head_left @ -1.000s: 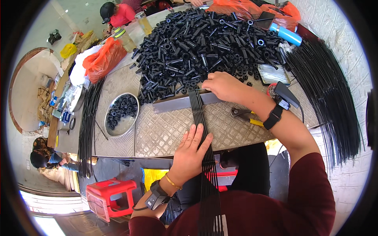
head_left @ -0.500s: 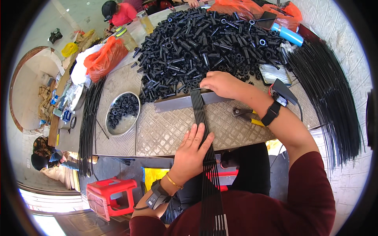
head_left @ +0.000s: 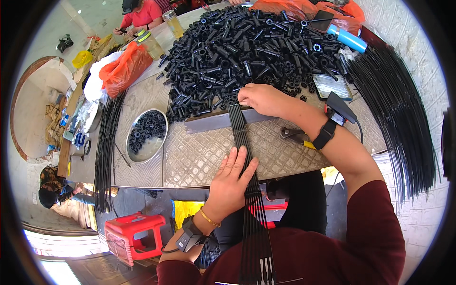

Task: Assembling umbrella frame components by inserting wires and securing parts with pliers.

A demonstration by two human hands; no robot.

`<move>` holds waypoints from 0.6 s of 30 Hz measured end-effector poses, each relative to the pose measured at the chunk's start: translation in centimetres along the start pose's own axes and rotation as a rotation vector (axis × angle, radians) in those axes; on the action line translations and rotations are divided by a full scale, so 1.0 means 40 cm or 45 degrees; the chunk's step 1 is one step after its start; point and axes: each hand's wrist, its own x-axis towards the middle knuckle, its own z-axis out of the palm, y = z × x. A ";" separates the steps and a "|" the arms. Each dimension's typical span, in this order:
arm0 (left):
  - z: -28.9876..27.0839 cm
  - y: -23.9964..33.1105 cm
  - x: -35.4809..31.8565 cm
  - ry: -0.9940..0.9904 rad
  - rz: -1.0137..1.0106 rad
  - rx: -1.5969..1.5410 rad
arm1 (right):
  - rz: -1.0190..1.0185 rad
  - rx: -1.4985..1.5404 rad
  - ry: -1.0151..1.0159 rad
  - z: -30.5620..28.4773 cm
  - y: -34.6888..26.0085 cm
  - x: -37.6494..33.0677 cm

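Metal table [head_left: 199, 156]: left hand [head_left: 232, 183] flat on rods [head_left: 243, 142], right hand [head_left: 261, 99] at tips

1. We've got black rods [head_left: 243, 142] running under our hands, with a heap of black tube pieces [head_left: 247, 52] beyond.
2. The table top [head_left: 199, 156] shows silver-grey with an embossed diamond pattern.
3. Orange bag [head_left: 124, 69], bright blue cylinder [head_left: 349, 39], red plastic stool [head_left: 135, 237].
4. Our sleeves [head_left: 375, 228] are maroon.

We see the heap of tubes [head_left: 247, 47] at upper centre, the bowl [head_left: 146, 137] left of the rods [head_left: 242, 137], pliers [head_left: 297, 136] right.
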 end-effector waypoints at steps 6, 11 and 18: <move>-0.003 0.002 0.002 0.003 -0.009 0.001 | -0.049 0.097 0.078 0.006 0.013 0.017; -0.004 0.004 0.003 0.002 -0.016 -0.006 | 0.006 0.276 0.090 0.024 0.011 0.022; -0.010 0.007 0.000 -0.033 -0.072 -0.085 | 0.052 0.012 0.115 -0.022 -0.016 -0.004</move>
